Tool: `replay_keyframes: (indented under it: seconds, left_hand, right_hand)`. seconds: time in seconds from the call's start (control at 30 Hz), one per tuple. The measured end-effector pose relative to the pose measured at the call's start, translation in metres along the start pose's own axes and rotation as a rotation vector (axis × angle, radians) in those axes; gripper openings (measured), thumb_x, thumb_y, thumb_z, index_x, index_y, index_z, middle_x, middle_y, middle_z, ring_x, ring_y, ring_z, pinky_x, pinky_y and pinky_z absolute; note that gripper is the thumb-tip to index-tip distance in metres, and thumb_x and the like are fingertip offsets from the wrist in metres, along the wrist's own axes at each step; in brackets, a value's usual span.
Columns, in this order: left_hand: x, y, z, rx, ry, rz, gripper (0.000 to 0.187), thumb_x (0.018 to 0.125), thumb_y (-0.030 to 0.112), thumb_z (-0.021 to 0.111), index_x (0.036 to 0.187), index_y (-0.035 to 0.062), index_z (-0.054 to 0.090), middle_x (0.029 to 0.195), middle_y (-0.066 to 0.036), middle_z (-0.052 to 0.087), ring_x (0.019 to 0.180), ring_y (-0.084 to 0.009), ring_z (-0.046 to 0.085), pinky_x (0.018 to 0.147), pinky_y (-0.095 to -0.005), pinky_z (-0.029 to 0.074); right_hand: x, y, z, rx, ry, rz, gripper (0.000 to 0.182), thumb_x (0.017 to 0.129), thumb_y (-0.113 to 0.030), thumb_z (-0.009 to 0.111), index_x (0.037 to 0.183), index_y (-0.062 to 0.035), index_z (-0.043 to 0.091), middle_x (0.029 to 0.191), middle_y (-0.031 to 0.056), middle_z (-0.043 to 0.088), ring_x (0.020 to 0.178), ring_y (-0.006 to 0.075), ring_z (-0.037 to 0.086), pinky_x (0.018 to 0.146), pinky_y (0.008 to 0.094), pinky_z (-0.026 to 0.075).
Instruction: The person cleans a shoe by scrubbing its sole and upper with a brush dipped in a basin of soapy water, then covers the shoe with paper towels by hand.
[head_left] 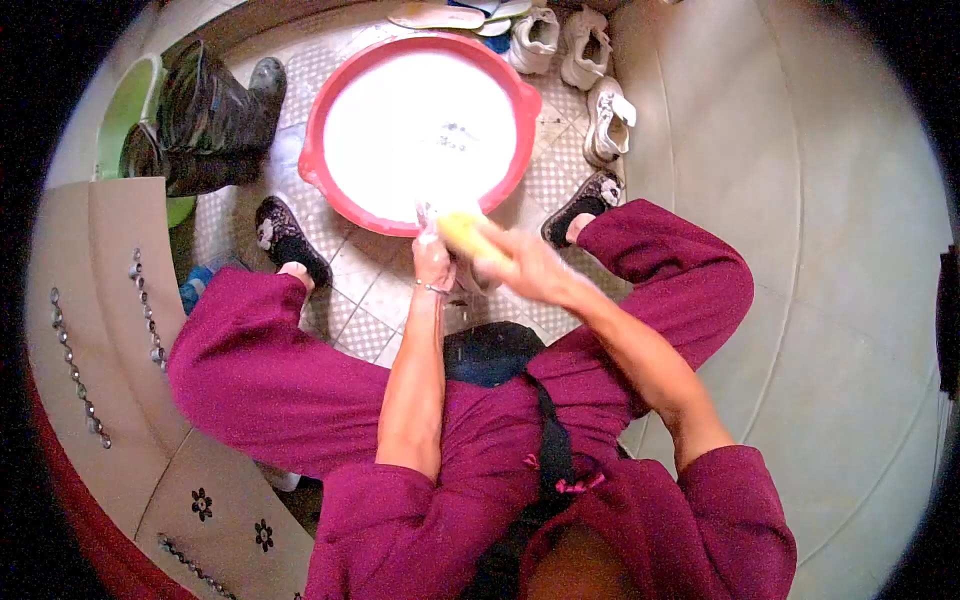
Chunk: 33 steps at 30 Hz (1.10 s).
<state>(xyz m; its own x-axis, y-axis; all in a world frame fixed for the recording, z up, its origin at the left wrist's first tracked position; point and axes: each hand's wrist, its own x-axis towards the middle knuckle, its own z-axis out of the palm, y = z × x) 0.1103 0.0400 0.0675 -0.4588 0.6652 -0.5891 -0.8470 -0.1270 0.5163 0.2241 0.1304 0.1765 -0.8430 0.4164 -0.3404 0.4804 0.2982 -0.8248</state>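
Observation:
A red basin (315, 130) stands on the floor between my feet, full of bright white, sudsy-looking liquid with a few dark specks on its surface. By its near rim, my left hand (433, 264) is closed around a wet whitish thing (426, 214), perhaps a shoe, mostly hidden by both hands. My right hand (532, 266), smeared by motion, grips a yellow oblong brush or sponge (464, 236). The yellow thing's tip lies against or just beside the whitish thing; blur hides the exact contact.
White shoes (585, 48) stand at the upper right beside a pale wall (740, 150). Dark boots (215, 120) and a green tub (128, 115) are at the left. A beige panel (110, 330) with decorations borders the left side. Checkered tiles (365, 270) cover the floor.

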Motion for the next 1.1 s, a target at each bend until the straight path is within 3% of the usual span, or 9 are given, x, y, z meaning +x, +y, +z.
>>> replay_keyframes:
  seconds: [0.17,0.3,0.37,0.43,0.5,0.63,0.7,0.77,1.1]
  left_hand:
    - [0.002,0.003,-0.004,0.144,0.002,0.029,0.024,0.081,0.004,0.048,0.102,-0.0049,0.053,0.092,-0.009,0.059,0.078,-0.0165,0.059,0.068,-0.0267,0.049]
    - [0.001,0.007,0.0,-0.041,0.018,-0.087,0.027,0.082,0.007,0.042,0.104,-0.0057,0.052,0.097,-0.01,0.058,0.084,-0.0189,0.059,0.073,-0.0288,0.049]
    - [0.007,0.004,-0.003,0.035,-0.135,0.043,0.029,0.079,0.004,0.044,0.105,-0.0061,0.052,0.097,-0.011,0.058,0.085,-0.0192,0.059,0.076,-0.0293,0.048]
    - [0.013,0.007,-0.008,0.054,-0.116,0.024,0.032,0.073,0.001,0.049,0.105,-0.0063,0.053,0.094,-0.01,0.059,0.084,-0.0188,0.059,0.077,-0.0287,0.047]
    - [0.011,0.015,-0.013,0.174,-0.217,-0.008,0.039,0.07,0.004,0.054,0.107,-0.005,0.052,0.096,-0.009,0.06,0.086,-0.017,0.059,0.077,-0.0275,0.048]
    - [0.011,0.037,-0.008,0.27,-0.349,-0.173,0.041,0.068,0.007,0.054,0.107,-0.0049,0.054,0.094,-0.009,0.061,0.083,-0.0164,0.06,0.075,-0.0257,0.047]
    - [0.013,0.047,-0.012,0.609,-0.422,-0.006,0.042,0.066,0.009,0.055,0.106,-0.0055,0.055,0.089,-0.007,0.062,0.076,-0.0137,0.06,0.07,-0.024,0.048]
    - [0.01,0.064,-0.004,0.403,-0.457,-0.332,0.039,0.063,0.003,0.053,0.101,-0.0057,0.057,0.083,-0.005,0.061,0.069,-0.0118,0.057,0.061,-0.0232,0.047]
    - [0.048,0.113,0.024,0.72,-0.649,-0.386,0.039,0.057,0.007,0.058,0.093,-0.0064,0.059,0.078,-0.006,0.062,0.063,-0.0123,0.058,0.058,-0.024,0.048]
  right_hand:
    - [0.016,-0.001,0.016,-0.276,0.173,0.037,0.059,0.076,-0.037,0.055,0.124,-0.0071,0.041,0.094,0.0333,0.046,0.08,0.0437,0.053,0.072,0.045,0.045]
    - [-0.005,0.006,0.028,-0.213,0.096,0.031,0.055,0.081,-0.03,0.053,0.126,-0.0035,0.038,0.098,0.0244,0.051,0.089,0.0345,0.052,0.082,0.0378,0.04]
    - [0.003,0.035,0.024,0.187,0.225,-0.113,0.052,0.081,-0.031,0.052,0.124,-0.0041,0.04,0.1,0.0184,0.055,0.085,0.0295,0.057,0.075,0.0382,0.046]
    - [0.016,0.043,0.001,0.539,0.299,0.146,0.046,0.084,-0.028,0.049,0.122,-0.0018,0.042,0.098,0.0082,0.058,0.083,0.0185,0.056,0.072,0.0325,0.047]
    - [0.017,0.029,-0.022,1.157,0.056,0.235,0.04,0.087,-0.025,0.046,0.12,-0.0028,0.042,0.096,0.0063,0.057,0.077,0.0138,0.056,0.067,0.0265,0.047]
    - [0.027,0.03,-0.015,0.968,0.252,0.228,0.049,0.081,-0.024,0.055,0.121,-0.0019,0.04,0.096,0.0055,0.056,0.077,0.0138,0.055,0.066,0.0259,0.046]
    - [0.042,0.031,-0.018,0.66,0.402,0.103,0.065,0.068,-0.02,0.067,0.123,-0.0001,0.037,0.098,0.0067,0.055,0.075,0.0139,0.055,0.064,0.0251,0.046]
    - [0.056,0.035,-0.033,0.539,0.266,0.175,0.064,0.065,-0.018,0.067,0.12,0.0013,0.039,0.098,0.0093,0.053,0.077,0.0139,0.054,0.064,0.0263,0.046]
    - [0.106,0.029,-0.062,0.132,-0.045,0.004,0.056,0.062,-0.017,0.065,0.111,0.0015,0.045,0.096,0.0066,0.051,0.087,0.0144,0.049,0.074,0.0271,0.043]
